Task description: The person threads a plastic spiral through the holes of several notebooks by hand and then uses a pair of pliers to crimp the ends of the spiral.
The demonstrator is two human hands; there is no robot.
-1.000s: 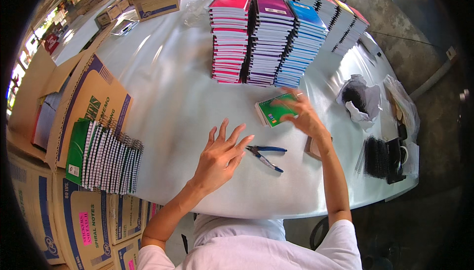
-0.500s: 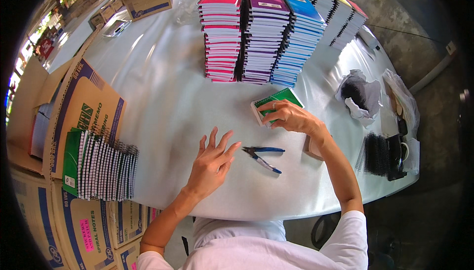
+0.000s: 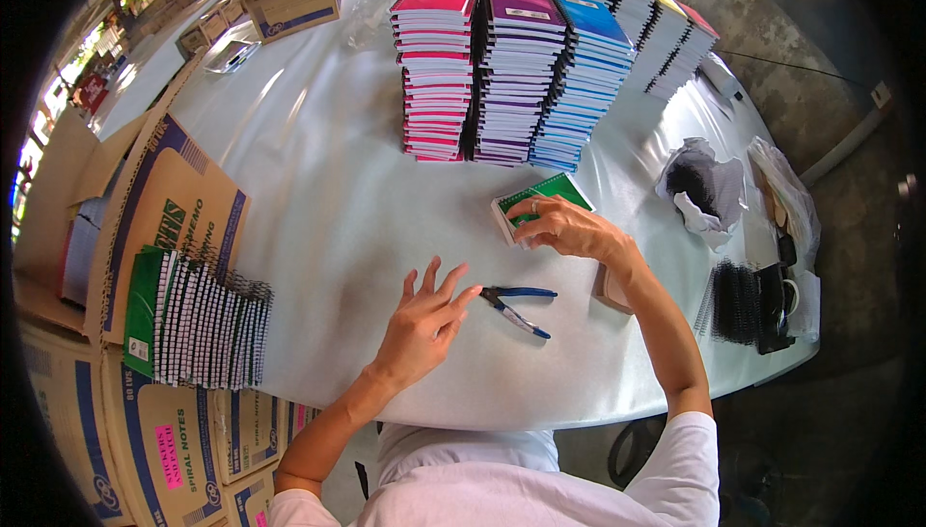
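A small green-covered notebook [image 3: 564, 189] with white page edges lies at the middle of the table, in front of the tall stacks. Over its near side, my right hand [image 3: 571, 228] is closed, with bent fingers on the cover and the near edge; the fingertips are partly hidden. My left hand [image 3: 421, 326] hovers left of the notebook, holding nothing, its fingers spread. By its fingertips lies a pair of pliers [image 3: 516, 307] with blue handles, the jaws toward that hand. A brown, block-like object [image 3: 612, 290] is partly covered by my right forearm.
Tall stacks of pink [image 3: 432, 74], purple [image 3: 519, 74] and blue notebooks [image 3: 590, 74] stand at the back. Green spiral notebooks [image 3: 207, 324] lean by a carton [image 3: 198, 204] at left. Black coils sit in crumpled paper [image 3: 714, 223] and in a bundle [image 3: 735, 303] at right.
My left hand has moved slightly right, closer to the pliers. The right hand stays at the green notebook with hardly any shift.
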